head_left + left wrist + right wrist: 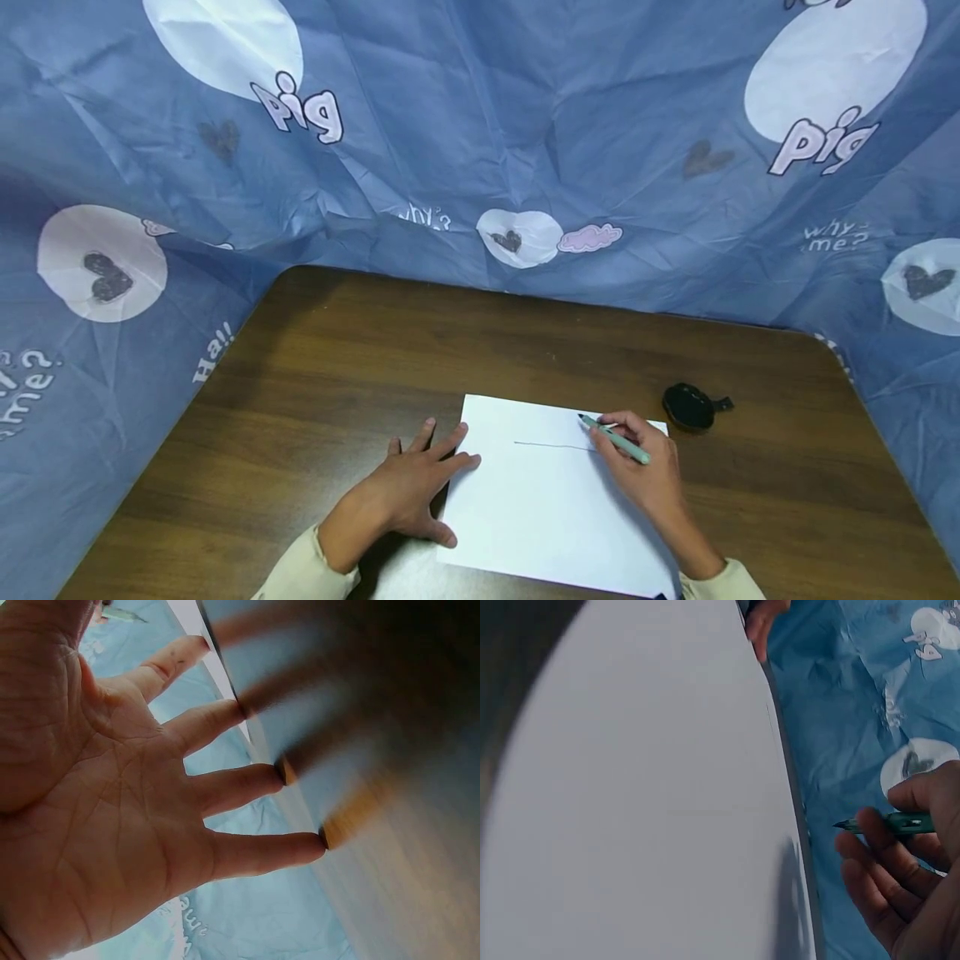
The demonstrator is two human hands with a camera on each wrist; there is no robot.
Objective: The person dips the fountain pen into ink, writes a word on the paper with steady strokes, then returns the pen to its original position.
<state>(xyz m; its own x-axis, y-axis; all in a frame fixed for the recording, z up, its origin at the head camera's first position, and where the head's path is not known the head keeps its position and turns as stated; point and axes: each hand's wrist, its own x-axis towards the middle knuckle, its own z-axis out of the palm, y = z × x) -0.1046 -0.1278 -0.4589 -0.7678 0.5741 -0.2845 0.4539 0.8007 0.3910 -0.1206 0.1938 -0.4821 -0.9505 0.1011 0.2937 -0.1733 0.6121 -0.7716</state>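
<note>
A sheet of white paper (547,508) lies on the wooden table, with one thin dark line (555,445) drawn across its upper part. My left hand (416,487) is spread flat at the paper's left edge, fingertips and thumb on the margin. In the left wrist view its palm (120,802) and straight fingers show. My right hand (647,467) pinches a green pen (628,446) between thumb and fingers. The pen's dark tip points up and left near the paper's top edge; in the right wrist view the pen (911,823) shows its tip raised off the sheet.
Right of the paper's top corner sits a small black pan-shaped thing (690,407) with a short handle. A small dark object (660,597) shows at the paper's bottom edge. Blue printed cloth (450,150) hangs behind and beside the table (360,350).
</note>
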